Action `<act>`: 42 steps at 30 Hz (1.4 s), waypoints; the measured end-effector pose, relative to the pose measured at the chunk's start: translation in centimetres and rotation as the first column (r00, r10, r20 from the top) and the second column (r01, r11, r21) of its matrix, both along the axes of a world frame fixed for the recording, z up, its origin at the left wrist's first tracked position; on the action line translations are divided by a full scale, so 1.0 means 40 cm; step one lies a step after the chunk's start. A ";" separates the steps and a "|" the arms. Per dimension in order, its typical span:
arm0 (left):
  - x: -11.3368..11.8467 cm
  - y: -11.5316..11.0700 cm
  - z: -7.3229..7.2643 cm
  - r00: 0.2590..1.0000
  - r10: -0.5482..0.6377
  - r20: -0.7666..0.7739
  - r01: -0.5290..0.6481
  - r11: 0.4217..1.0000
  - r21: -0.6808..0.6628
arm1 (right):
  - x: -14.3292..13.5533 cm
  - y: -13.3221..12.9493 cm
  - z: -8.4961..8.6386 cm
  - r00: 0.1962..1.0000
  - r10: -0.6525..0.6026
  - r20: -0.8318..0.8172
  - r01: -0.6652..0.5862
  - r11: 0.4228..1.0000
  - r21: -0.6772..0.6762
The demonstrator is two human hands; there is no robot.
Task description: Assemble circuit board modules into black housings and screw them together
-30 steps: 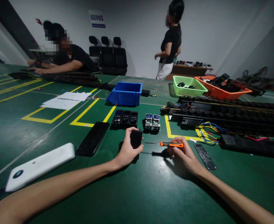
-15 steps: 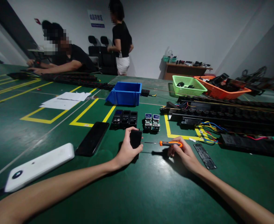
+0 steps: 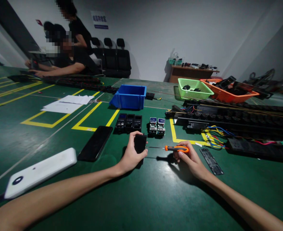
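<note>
My left hand (image 3: pixel 132 155) grips a small black case (image 3: pixel 140 143) on edge above the green table (image 3: pixel 141 199). My right hand (image 3: pixel 188 157) is closed round the orange and black handle of a screwdriver (image 3: pixel 176 148). Its thin shaft points left, with the tip at or close to the right side of the case. Behind the case lie black housings (image 3: pixel 129 122) in a row and two small circuit boards (image 3: pixel 157 126) side by side. A flat black plate (image 3: pixel 211 161) rests to the right of my right hand.
A phone (image 3: pixel 95 142) and a white device (image 3: pixel 41 173) lie left. Farther back are a blue bin (image 3: pixel 130 97), papers (image 3: pixel 66 103), a green basket (image 3: pixel 194 89) and an orange basket (image 3: pixel 230 91). Long black rails with wires (image 3: pixel 237 117) cover the right. Two people are at back left.
The standing person in the background has moved left, behind the seated person, and a third chair now shows. My hands, the case and the screwdriver look almost unmoved.
</note>
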State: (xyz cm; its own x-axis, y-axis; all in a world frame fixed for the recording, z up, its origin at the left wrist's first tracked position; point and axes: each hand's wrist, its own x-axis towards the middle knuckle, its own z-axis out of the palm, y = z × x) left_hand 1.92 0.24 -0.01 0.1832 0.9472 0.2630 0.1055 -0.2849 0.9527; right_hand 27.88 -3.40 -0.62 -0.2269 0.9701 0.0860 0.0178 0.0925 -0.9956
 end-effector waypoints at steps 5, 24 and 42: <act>0.000 -0.001 0.002 1.000 -0.003 -0.003 0.003 1.000 0.003 | -0.004 0.005 0.007 1.000 0.005 -0.018 -0.005 1.000 0.014; 0.000 0.001 0.000 1.000 -0.001 -0.006 0.001 1.000 -0.002 | -0.006 0.007 0.011 0.997 -0.029 0.071 0.027 0.999 0.025; 0.000 -0.001 0.002 1.000 -0.006 -0.003 0.006 1.000 -0.006 | -0.004 0.012 0.011 0.995 -0.043 0.091 0.040 0.999 0.032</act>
State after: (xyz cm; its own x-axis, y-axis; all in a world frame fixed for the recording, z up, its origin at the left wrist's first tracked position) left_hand 1.91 0.20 0.09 0.1899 0.9478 0.2563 0.1071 -0.2795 0.9542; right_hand 27.72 -2.91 -0.18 -0.1949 0.9761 0.0956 0.1135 0.1193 -0.9863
